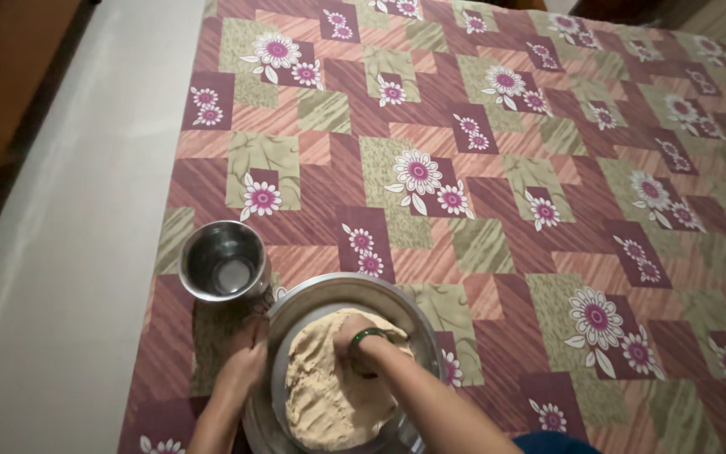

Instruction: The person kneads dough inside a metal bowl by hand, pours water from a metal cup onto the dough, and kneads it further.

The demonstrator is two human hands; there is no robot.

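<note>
Down at the left, a steel cup (223, 261) stands upright on the flowered cloth (481, 168), just beside the steel basin (313, 294), whose near rim is cut off by the bottom edge. Below the cup, the left hand (244, 363) rests against the basin's outer left rim, fingers curled loosely over it; how firmly it grips is hard to tell in the dim light. Inside the basin lies a pale mass of dough (321, 395). Further right, the right hand (353, 332), a green bangle (369, 336) at its wrist, presses into the dough, fingers bent and partly sunk out of sight.
</note>
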